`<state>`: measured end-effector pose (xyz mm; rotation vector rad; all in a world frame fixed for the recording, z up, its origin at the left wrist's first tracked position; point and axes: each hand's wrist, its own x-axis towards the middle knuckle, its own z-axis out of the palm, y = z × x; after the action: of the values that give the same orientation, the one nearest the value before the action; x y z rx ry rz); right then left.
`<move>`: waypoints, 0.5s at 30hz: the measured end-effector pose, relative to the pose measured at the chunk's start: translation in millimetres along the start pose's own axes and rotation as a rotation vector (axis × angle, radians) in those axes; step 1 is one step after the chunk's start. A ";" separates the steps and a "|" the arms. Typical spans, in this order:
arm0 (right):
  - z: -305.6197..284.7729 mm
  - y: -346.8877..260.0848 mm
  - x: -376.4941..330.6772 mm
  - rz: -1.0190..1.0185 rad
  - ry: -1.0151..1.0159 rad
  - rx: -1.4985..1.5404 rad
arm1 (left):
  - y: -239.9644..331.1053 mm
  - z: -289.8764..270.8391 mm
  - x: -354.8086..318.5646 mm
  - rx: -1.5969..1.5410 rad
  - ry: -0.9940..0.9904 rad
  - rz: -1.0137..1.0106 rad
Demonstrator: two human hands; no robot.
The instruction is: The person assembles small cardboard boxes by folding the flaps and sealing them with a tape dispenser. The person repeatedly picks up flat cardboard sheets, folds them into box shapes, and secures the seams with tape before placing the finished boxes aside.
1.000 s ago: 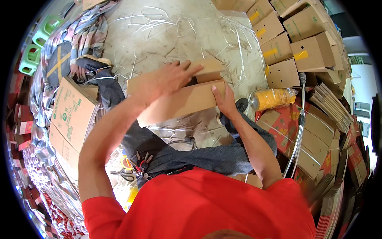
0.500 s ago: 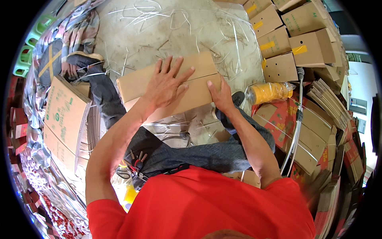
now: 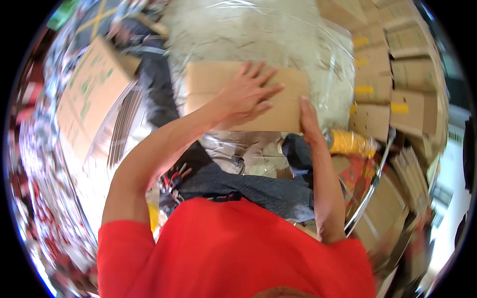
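Compared with half a second ago, the brown carton (image 3: pixel 283 111) shows farther right in view and its slant is nearly level, though the surroundings swing the same way, so much of that may be the head turning. It sits ahead of the person over the near part of the floor (image 3: pixel 223 39), between the stack of flattened cartons (image 3: pixel 89 94) by the floor's left edge and the stacked cartons (image 3: pixel 367 121) along its right edge; whether it rests on the floor or is held above it, I cannot tell. Its long axis runs left to right across the body, with its far long side toward the floor's far end. Fingers spread wide, the left hand (image 3: pixel 247 97) lies flat about midway along the top, gripping nothing, its forearm slanting in over the carton's near side. The right hand (image 3: pixel 309 116) is at the right end, thumb against the edge there; its other fingers are hidden, so how firmly it holds cannot be told. It is therefore the nearer hand to that end, just beside the yellow roll (image 3: pixel 350 143), while the left end has no hand on it, the left hand being the closer one.
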<state>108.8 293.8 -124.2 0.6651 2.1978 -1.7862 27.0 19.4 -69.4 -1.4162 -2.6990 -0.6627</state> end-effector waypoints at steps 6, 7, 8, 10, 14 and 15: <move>7.2 -9.5 -4.6 0.106 -0.041 0.170 | 13.8 -31.4 -81.8 -0.229 0.549 -0.281; 6.5 -7.1 -5.7 0.100 -0.008 0.172 | 20.6 -44.0 -110.6 -0.274 0.629 -0.356; 5.7 -6.8 -6.6 0.104 -0.022 0.165 | 16.9 -46.3 -148.3 -0.205 0.731 -0.438; 9.9 -12.4 -7.9 0.105 -0.047 0.150 | -6.0 -24.4 -235.1 -0.011 0.848 -0.758; 33.4 -21.1 -5.9 0.105 -0.100 0.152 | -11.1 59.6 -413.6 -0.060 0.537 -1.486; 34.2 -22.9 -12.0 0.113 -0.106 0.156 | -4.0 74.4 -427.0 -0.092 0.438 -1.587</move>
<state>104.7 254.8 -106.9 0.6950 1.9281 -1.9022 287.7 -287.9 -229.2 1.0764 -2.8055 -0.8631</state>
